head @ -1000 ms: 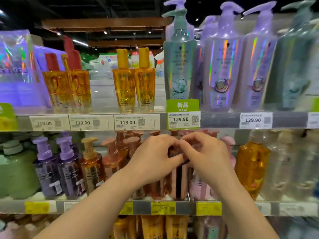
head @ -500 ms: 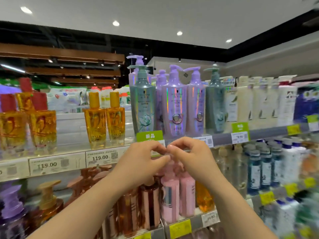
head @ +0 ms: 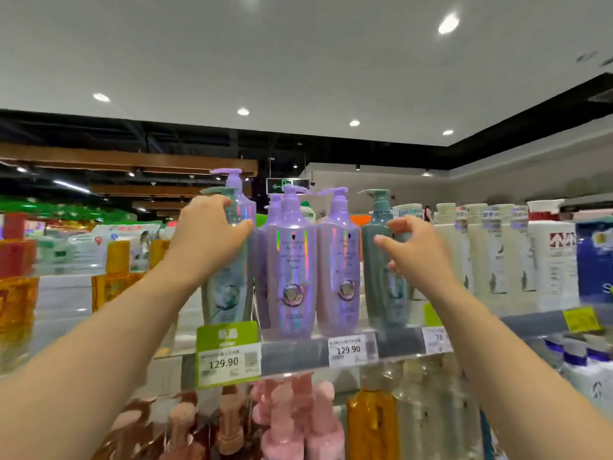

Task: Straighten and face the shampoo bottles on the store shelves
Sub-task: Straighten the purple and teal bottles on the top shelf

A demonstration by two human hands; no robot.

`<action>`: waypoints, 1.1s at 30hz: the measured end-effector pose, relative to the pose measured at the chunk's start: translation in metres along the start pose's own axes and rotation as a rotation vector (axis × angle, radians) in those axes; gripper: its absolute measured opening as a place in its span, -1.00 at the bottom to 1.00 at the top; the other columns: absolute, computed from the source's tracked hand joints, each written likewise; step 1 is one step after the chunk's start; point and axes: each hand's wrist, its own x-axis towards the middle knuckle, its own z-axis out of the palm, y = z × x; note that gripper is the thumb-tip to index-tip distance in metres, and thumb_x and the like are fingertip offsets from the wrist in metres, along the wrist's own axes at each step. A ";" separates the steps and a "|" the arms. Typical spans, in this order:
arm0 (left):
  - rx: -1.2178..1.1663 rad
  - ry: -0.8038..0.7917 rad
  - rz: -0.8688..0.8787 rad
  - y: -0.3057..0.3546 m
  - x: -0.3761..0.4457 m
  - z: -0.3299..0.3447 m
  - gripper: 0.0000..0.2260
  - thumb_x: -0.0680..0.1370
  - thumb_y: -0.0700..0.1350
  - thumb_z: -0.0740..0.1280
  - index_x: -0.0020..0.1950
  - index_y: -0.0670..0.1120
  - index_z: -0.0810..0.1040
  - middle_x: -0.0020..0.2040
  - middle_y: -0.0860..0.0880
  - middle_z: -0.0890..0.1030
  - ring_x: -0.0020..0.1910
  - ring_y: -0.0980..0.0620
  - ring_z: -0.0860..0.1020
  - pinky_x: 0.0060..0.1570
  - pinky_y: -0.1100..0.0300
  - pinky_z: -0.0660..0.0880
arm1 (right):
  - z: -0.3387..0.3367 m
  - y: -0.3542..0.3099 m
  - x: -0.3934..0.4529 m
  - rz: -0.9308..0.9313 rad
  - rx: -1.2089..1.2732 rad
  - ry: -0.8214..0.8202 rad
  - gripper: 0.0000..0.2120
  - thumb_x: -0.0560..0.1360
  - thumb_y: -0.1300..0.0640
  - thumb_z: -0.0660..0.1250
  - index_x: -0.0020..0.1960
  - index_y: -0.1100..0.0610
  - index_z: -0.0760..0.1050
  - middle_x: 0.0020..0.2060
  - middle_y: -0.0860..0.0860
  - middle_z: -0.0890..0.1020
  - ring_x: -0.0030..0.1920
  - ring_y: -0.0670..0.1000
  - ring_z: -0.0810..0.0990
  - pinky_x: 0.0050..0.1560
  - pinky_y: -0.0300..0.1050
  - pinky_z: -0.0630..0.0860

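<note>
Pump shampoo bottles stand in a row on the top shelf (head: 298, 355). My left hand (head: 207, 234) is wrapped around the upper part of a pale green pump bottle (head: 229, 293) at the row's left end. Two lilac pump bottles (head: 292, 273) with holographic stripes stand in the middle, labels to the front. At the right end stands a dark teal pump bottle (head: 376, 280). My right hand (head: 411, 247) is just beside it with fingers curled and apart, at most touching its right side. A third lilac bottle (head: 240, 200) peeks from behind my left hand.
White bottles (head: 491, 254) fill the shelf to the right, then a blue pack (head: 595, 263). Amber oil bottles (head: 116, 277) stand left. Price tags reading 129.90 (head: 227, 360) hang on the shelf edge. Pink, rose-gold and amber pump bottles (head: 292, 423) crowd the shelf below.
Both hands left the rose-gold bottle on the lower shelf and rose to the top shelf. The view tilted up. My left hand took hold of the pale green bottle.
</note>
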 end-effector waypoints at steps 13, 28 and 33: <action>0.097 -0.062 -0.236 -0.009 0.018 0.026 -0.21 0.34 0.26 0.49 0.33 -0.20 0.30 0.18 -0.21 0.56 0.13 -0.23 0.54 -0.04 0.03 0.47 | 0.000 0.001 0.067 -0.089 -0.405 -0.178 -0.31 0.25 -0.41 0.45 0.20 0.00 0.44 -0.11 -0.08 0.65 -0.21 0.05 0.66 -0.15 -0.04 0.59; -0.158 0.066 0.046 0.009 -0.015 -0.027 -0.51 0.27 0.28 0.53 -0.01 0.07 0.44 -0.20 0.23 0.44 -0.22 0.21 0.45 -0.33 0.32 0.33 | -0.039 -0.025 0.018 -0.099 -0.220 -0.192 -0.37 0.22 -0.17 0.63 0.14 -0.08 0.38 -0.04 -0.14 0.60 -0.10 -0.04 0.60 -0.30 -0.03 0.62; -0.218 0.082 0.112 0.015 -0.011 -0.058 -0.53 0.28 0.27 0.53 0.00 0.06 0.46 -0.19 0.24 0.46 -0.22 0.30 0.42 -0.33 0.36 0.30 | -0.045 -0.056 -0.005 -0.154 -0.182 -0.043 -0.37 0.19 -0.20 0.63 0.12 -0.13 0.39 -0.11 -0.24 0.52 -0.03 0.00 0.59 -0.02 0.15 0.63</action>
